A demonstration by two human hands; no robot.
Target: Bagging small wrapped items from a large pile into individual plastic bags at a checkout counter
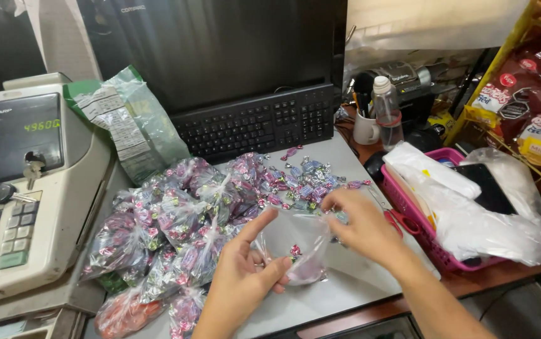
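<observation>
The light is even and fairly bright, falling from above onto the grey surface (346, 276), with only soft, short shadows under the hands. Small glints sparkle on the candy wrappers (302, 176) and the tied plastic bags (176, 220). The monitor (220, 44) at the far side stays dark, with faint vertical reflections. The right hand (361, 223) is slightly smeared by motion. Far corners fall dim, and straight lines bow a little toward the edges.

A cash register (22, 188) sits left, a black keyboard (258, 125) behind (pink basket (409, 207) right).
</observation>
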